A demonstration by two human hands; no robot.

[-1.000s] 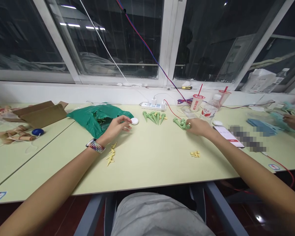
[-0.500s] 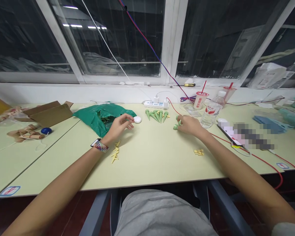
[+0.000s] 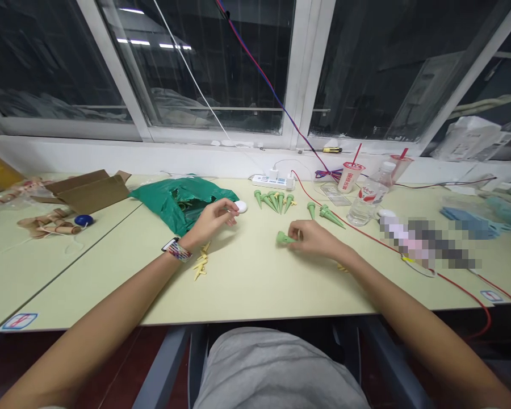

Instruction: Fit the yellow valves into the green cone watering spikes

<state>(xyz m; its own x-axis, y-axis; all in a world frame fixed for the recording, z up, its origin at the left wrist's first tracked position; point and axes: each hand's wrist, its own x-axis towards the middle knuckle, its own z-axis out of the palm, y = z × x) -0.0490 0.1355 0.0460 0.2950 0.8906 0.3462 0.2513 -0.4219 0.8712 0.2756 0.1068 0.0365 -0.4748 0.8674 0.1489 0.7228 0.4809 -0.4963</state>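
Note:
My right hand (image 3: 313, 238) is closed on a green plastic cone (image 3: 283, 238), held just above the pale green table (image 3: 259, 284) near its middle. My left hand (image 3: 213, 218) rests on the table beside the green plastic bag (image 3: 172, 199), fingers loosely curled with the fingertips close together near a white round puck (image 3: 241, 207); I see nothing in them. A band is on that wrist. A cluster of green cones (image 3: 275, 200) lies behind, and two or three more cones (image 3: 326, 213) lie to the right. Small yellow pieces (image 3: 200, 264) lie by my left wrist.
A power strip (image 3: 272, 182) with a red cable sits at the back. A cup with a straw (image 3: 348, 177), a water bottle (image 3: 368, 196) and a phone stand right. A cardboard box (image 3: 89, 190) and wooden parts (image 3: 46, 221) lie left. The table's front edge is near my lap.
My right hand has pulled back from the cones on the right toward the table's middle, now carrying one green cone. My left hand has stayed beside the bag.

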